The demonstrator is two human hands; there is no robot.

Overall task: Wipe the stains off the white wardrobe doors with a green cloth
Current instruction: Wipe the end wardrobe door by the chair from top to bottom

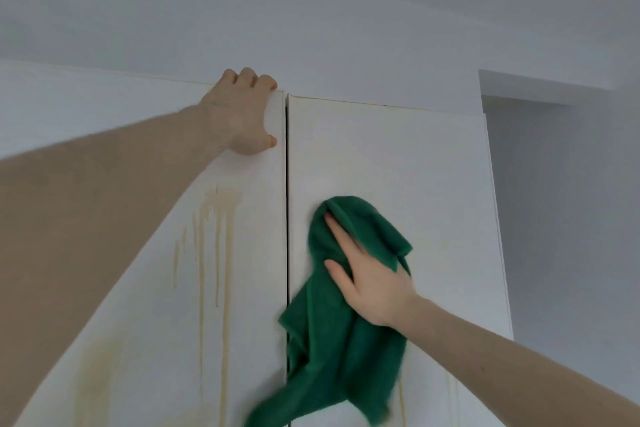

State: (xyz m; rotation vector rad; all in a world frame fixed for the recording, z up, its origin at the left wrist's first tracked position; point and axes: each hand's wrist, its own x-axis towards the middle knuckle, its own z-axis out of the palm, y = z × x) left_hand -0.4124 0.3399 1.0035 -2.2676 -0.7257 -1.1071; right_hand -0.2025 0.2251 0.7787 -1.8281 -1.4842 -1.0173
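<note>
— Cloth location?
— Green cloth: lower centre of frame, pressed flat against right wardrobe door, just right of dark vertical gap between doors. Upper part bunched under fingers; lower part hanging loose, blurred, crossing gap near bottom edge of frame.

— Right hand state?
— Right hand: flat on cloth, fingers straight and spread, thumb out toward gap. Pressing, not clenched; some fingertips covered by a fold of cloth.

— Left hand state?
— Left hand: upper centre of frame, gripping top corner of left wardrobe door. Fingers hooked over top edge, thumb braced on door face beside gap. Forearm running diagonally from lower left.

— Stain condition?
— Yellowish drip streaks on left door, centre left, running downward below left hand. Wider pale yellow patch at lower left. Fainter thin streaks on right door, bottom edge, beside cloth.

— Surroundings?
— White wall above doors; recessed corner at upper right.
</note>
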